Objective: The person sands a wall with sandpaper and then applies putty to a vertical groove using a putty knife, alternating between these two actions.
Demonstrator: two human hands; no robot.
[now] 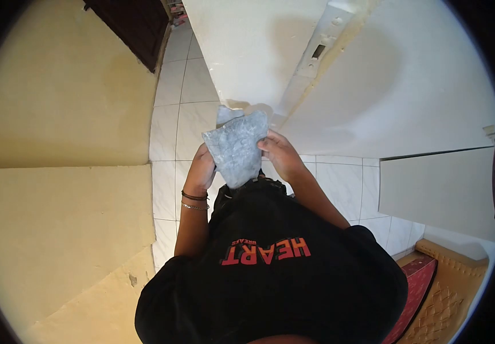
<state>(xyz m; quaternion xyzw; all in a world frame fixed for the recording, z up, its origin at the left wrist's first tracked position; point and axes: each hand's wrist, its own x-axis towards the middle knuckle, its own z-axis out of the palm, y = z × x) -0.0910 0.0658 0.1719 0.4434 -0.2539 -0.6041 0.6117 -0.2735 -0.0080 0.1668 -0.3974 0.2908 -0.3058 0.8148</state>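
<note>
A folded grey-blue cloth is held up in front of my body, at the middle of the view. My left hand grips its left edge, with the fingers partly hidden behind it. On the other side, my right hand pinches the right edge, the thumb resting on the front face. A smaller flap of the same colour shows behind the upper left part of the cloth. Dark and silvery bands circle my left wrist.
White floor tiles lie beneath. A yellowish wall stands on the left, and a white door edge with a metal lock plate rises ahead. A tan padded piece of furniture with red fabric is at lower right.
</note>
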